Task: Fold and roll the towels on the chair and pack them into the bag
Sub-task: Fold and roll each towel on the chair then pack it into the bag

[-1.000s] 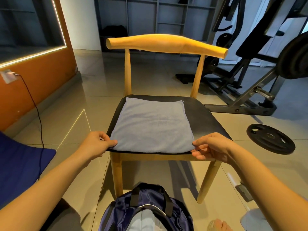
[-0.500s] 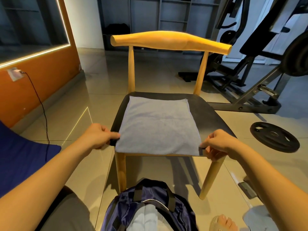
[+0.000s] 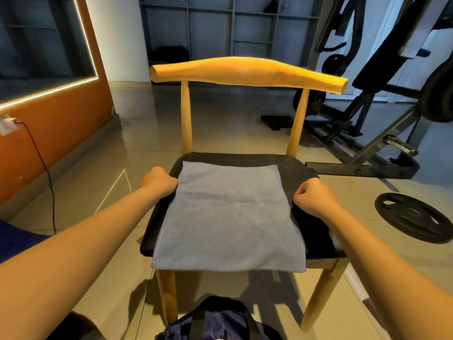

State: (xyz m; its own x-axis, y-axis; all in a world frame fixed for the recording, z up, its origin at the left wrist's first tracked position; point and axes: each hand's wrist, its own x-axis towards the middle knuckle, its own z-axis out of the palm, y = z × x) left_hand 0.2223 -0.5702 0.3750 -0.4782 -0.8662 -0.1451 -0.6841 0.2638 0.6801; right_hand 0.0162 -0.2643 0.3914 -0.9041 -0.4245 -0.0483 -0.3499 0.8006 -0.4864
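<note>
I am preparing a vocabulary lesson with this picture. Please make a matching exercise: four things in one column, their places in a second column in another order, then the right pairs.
Things
1. grey-blue towel
2. navy bag
3. weight plate
4. left hand

Places
a. on the floor, right of the chair
b. at the towel's left edge
c. spread on the chair's black seat
d. on the floor before the chair, cut by the bottom edge

Pairs: 1-c, 2-d, 3-a, 4-b
</note>
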